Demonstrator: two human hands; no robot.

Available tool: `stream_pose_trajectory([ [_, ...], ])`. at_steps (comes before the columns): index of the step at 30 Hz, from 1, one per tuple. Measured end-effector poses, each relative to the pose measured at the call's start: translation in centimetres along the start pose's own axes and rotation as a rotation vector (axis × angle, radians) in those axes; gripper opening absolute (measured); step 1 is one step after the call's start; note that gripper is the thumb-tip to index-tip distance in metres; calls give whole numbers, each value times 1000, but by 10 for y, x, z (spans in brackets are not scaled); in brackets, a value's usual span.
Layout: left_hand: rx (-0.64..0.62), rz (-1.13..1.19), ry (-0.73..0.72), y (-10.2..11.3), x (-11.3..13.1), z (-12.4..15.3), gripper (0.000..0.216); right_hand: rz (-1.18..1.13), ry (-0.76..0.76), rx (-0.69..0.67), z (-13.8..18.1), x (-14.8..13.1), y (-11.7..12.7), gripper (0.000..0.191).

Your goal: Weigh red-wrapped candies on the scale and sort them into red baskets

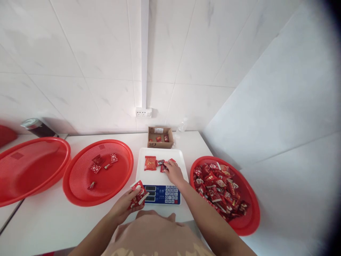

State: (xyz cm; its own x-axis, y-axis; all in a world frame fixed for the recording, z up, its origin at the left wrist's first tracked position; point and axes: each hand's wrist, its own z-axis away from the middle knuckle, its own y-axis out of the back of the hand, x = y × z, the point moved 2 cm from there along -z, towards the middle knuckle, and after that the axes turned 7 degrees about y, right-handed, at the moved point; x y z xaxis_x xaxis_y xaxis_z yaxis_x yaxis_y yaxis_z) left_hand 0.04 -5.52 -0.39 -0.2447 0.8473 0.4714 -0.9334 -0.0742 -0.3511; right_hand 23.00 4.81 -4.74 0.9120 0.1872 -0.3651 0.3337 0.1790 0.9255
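Close to my body, my left hand (pixel 125 204) is closed round a few red-and-white snack packets (pixel 137 193). My right hand (pixel 175 172) reaches over the white pan of a digital scale (pixel 147 177), its fingers closed on a small red packet (pixel 163 168). Left of those fingers lies a dark-and-red wrapped piece (pixel 160 162), and beside it a larger flat red packet (pixel 150 163). The scale's blue keypad panel (pixel 162 194) faces me, partly covered by my left hand's packets. My right fingertips partly hide what they grip.
A red basket (pixel 250 227) heaped with red packets stands at right. Left of the scale is a red basket (pixel 80 199) with several packets, then another red basket (pixel 50 185). Behind are a small cardboard box (pixel 160 145), a clear bottle (pixel 182 127) and a dark cup (pixel 38 127).
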Motion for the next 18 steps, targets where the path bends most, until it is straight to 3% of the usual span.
stream_pose_trajectory([
  [6, 12, -8, 0, 1, -1, 0, 36, 58, 64, -42, -6, -14, -4, 33],
  [10, 18, -7, -9, 1, -3, -1, 37, 70, -13, -71, -8, -13, -8, 49],
  [13, 13, -10, -12, 0, -4, 0, 38, 56, -4, -14, -2, -12, -6, 49],
  [16, 14, -21, -13, -1, -3, 0, 38, -40, 84, 70, 16, -19, -3, 43],
  [18, 3, -43, -16, -4, -3, 0, 40, -242, 144, 60, 33, -29, -1, 41],
])
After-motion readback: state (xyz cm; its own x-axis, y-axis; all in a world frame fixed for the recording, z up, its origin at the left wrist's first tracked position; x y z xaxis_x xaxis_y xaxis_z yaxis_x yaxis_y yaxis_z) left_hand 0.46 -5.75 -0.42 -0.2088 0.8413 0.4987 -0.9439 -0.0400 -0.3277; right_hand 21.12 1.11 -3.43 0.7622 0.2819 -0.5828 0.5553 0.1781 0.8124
